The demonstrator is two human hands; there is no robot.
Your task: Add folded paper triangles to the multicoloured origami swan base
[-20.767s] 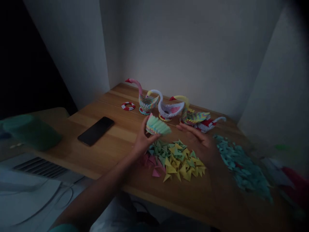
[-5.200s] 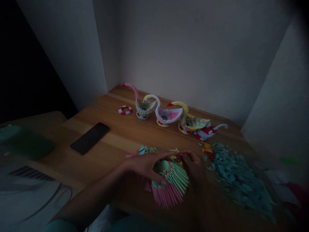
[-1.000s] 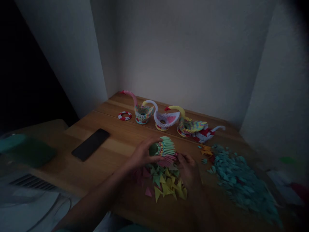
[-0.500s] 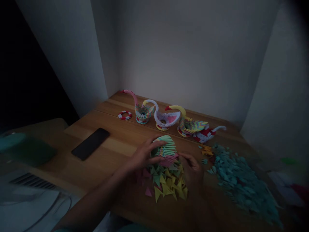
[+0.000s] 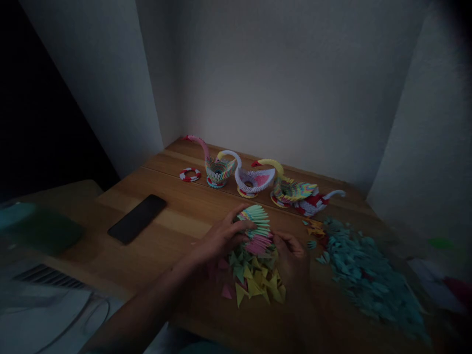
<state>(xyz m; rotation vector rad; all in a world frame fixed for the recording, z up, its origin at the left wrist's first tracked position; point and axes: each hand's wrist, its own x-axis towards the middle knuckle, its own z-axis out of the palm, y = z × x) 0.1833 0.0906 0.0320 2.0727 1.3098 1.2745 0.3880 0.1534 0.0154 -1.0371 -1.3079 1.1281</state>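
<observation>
My left hand (image 5: pixel 223 238) is wrapped round a ring-shaped model of folded paper pieces (image 5: pixel 261 223), its fingers across the front. Pale green pieces form its upper rows, with a multicoloured band inside and pink pieces along the lower right. At the model's right edge, my right hand (image 5: pixel 293 253) pinches a small pink folded paper piece (image 5: pixel 271 237), partly hidden by the fingertips. Just below both hands lies a heap of yellow folded paper pieces (image 5: pixel 258 284) with green pieces (image 5: pixel 238 265) behind them. A few pink pieces (image 5: pixel 226 292) lie at its left.
Several folded-paper swans (image 5: pixel 254 182) line the back of the wooden table, beside a red and white paper ring (image 5: pixel 190 174). A black phone (image 5: pixel 137 219) lies to the left. On the right spreads a large pile of teal paper pieces (image 5: pixel 368 275), with orange pieces (image 5: pixel 315 227) near it.
The model has turned slightly in my left hand, showing more of its pink rows, and the left fingers have shifted on it. My right hand stays at its right edge.
</observation>
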